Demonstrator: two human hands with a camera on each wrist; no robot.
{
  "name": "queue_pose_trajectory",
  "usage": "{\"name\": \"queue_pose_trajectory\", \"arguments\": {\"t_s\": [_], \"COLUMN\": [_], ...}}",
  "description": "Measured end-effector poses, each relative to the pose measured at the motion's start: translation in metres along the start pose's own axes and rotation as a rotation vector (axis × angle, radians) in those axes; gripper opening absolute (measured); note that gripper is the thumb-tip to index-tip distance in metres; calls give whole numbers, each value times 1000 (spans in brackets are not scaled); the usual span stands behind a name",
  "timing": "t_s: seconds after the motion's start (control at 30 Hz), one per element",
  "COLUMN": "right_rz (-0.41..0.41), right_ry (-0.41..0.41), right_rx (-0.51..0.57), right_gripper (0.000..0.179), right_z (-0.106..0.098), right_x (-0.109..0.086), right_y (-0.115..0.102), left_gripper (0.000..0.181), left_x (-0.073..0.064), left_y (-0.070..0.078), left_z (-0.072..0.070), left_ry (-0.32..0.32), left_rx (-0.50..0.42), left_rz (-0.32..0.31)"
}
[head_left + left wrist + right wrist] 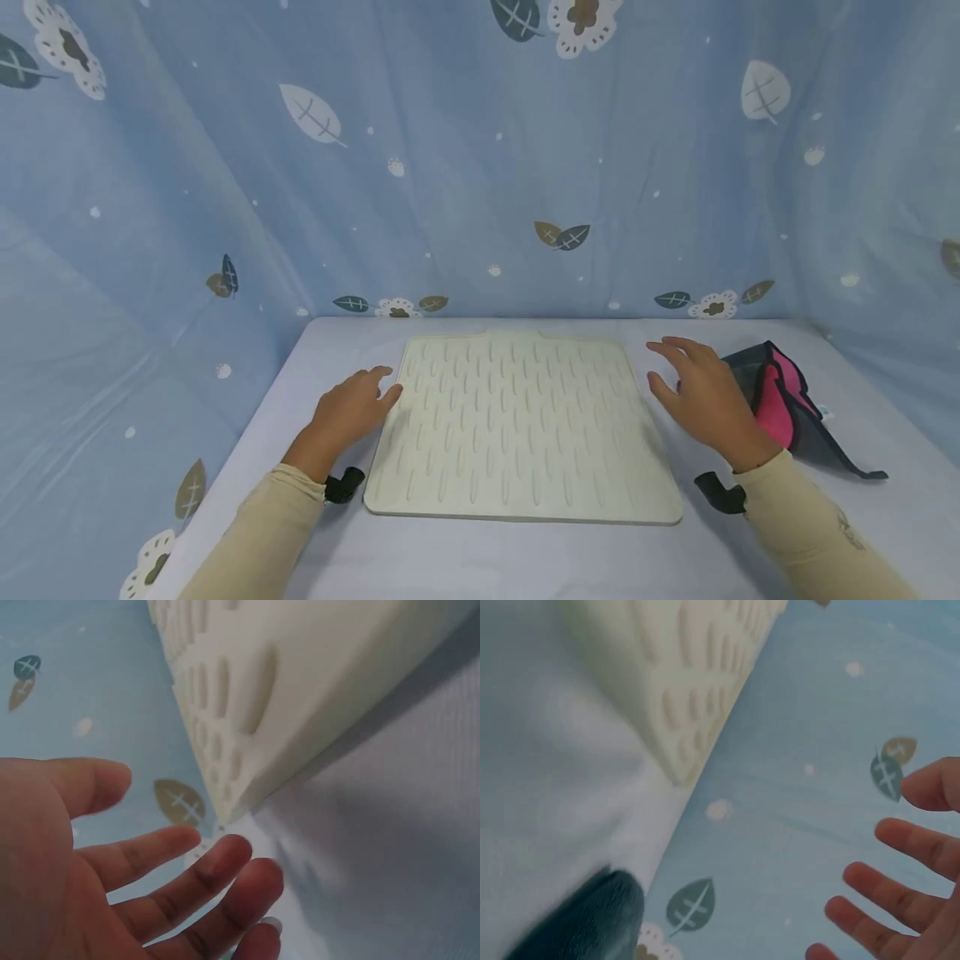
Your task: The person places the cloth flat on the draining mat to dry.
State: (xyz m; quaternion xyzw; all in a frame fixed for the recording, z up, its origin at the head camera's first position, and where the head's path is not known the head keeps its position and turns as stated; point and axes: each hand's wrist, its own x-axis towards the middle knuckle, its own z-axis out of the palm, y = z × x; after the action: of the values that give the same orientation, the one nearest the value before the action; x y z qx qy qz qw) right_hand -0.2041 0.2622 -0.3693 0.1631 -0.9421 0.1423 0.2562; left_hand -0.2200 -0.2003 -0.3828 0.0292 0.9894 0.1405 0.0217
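Note:
A cream-coloured flat board [517,508] with rows of raised oval ridges and a tab on its far edge lies on the white table. My left hand [348,417] is held by the board's left edge, fingers loosely spread and holding nothing. In the left wrist view the fingers of the left hand [180,885] are apart from the board's side [315,742]. On the other side, my right hand [701,400] hovers past the board's right edge, its fingers spread and empty. The right wrist view shows that hand [922,900] well apart from the board [671,742].
A dark grey and pink fabric item [780,400] with black edging stands on the table [480,562] at the right, partly behind my right hand. Part of a dark object [585,922] shows low in the right wrist view. A blue patterned curtain [465,192] hangs behind the table and at its sides.

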Motion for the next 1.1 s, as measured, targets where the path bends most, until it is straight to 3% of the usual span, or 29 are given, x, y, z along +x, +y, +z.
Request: {"name": "queue_pose_trajectory", "arguments": {"t_s": [0.1, 0.23, 0.47, 0.8, 1.1], "right_rz": [5, 36, 119, 117, 117], "right_ry": [54, 86, 68, 61, 0], "right_rx": [33, 70, 76, 90, -8], "right_gripper": [42, 42, 43, 42, 47], "right_z": [-3, -5, -3, 2, 12], "right_x": [0, 0, -4, -8, -12], "right_y": [10, 18, 33, 49, 78], "left_gripper": [52, 50, 47, 49, 48], "left_x": [5, 7, 6, 10, 14], "left_y": [-2, -4, -10, -28, -34], "left_z": [6, 11, 18, 28, 30], "left_ry": [-61, -90, -109, -125, -135], "left_rx": [-31, -56, -134, -253, -296], "left_rz": [-6, -3, 26, 60, 90]}}
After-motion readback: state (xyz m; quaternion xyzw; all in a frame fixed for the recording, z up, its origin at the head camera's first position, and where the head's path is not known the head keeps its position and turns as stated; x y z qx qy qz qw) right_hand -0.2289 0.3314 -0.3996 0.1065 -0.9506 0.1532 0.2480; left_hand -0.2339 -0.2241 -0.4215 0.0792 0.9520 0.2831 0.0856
